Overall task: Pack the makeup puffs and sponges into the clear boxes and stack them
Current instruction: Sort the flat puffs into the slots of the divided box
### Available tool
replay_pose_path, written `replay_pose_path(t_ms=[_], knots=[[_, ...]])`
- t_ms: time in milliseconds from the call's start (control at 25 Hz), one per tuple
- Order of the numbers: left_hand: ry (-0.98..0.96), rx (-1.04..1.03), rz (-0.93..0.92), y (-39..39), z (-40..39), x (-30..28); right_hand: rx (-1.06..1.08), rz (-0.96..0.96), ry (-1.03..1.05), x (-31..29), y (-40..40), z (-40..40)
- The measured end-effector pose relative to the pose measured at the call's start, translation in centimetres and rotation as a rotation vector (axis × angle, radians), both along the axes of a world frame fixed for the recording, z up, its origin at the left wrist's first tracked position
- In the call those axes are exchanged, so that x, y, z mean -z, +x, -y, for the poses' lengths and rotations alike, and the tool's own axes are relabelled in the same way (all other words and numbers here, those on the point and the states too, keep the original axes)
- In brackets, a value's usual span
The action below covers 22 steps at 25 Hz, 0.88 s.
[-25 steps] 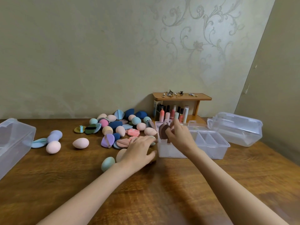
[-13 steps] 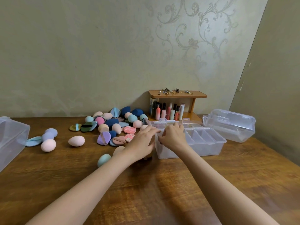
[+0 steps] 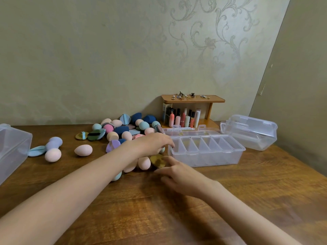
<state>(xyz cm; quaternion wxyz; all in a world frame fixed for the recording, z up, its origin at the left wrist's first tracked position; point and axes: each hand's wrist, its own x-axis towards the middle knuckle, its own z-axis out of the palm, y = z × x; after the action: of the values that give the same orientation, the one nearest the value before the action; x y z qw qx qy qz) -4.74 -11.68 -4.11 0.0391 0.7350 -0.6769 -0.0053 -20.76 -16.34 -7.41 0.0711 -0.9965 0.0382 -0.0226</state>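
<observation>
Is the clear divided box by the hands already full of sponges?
No, the compartments of the divided box look empty; the sponges lie on the table.

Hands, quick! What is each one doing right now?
Left hand: fingers curled down at the end of the clear plastic divided box; its grip cannot be told.
Right hand: open, fingertips at the round olive-brown makeup puff.

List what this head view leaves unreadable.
- Left hand: fingers curl down over the sponge pile, hiding any grip.
- Clear box at far left: cut off by the frame edge.
- Trinkets on the wooden shelf: too small to identify.
- Right hand: motion-blurred beside the brown puff.
</observation>
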Motion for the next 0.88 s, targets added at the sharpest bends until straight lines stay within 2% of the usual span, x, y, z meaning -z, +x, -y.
replay_pose_path(t_ms=[120, 280, 400, 520, 640, 720, 800, 880], knots=[[-0.017, 0.005, 0.026, 0.8, -0.6, 0.2, 0.031, -0.037, -0.144, 1.2, 1.4, -0.2], [-0.037, -0.029, 0.012, 1.4, -1.7, 0.7, -0.042, 0.149, -0.170, 0.3, 1.2, -0.6], [-0.038, -0.025, 0.047, 0.7, -1.5, 1.1, -0.040, 0.229, -0.109, -1.2, -0.3, 0.0], [-0.050, -0.007, 0.148, 0.1, -1.1, 0.9, 0.097, 0.468, -0.079, -2.1, -1.6, 1.1], [-0.065, 0.009, 0.169, 0.3, -2.1, 0.2, 0.266, 0.463, 0.075, -2.8, -2.3, 2.4], [-0.058, 0.007, 0.175, 0.4, -3.4, 0.0, 0.350, 0.507, 0.218, -3.1, -1.7, 2.7], [-0.025, -0.016, 0.168, 0.2, -4.3, 0.0, 0.432, 0.668, 0.324, -3.5, -0.1, 2.7], [-0.017, -0.040, 0.148, -0.4, -4.5, 0.0, 0.493, 0.724, 0.301, -3.4, 2.1, 2.5]])
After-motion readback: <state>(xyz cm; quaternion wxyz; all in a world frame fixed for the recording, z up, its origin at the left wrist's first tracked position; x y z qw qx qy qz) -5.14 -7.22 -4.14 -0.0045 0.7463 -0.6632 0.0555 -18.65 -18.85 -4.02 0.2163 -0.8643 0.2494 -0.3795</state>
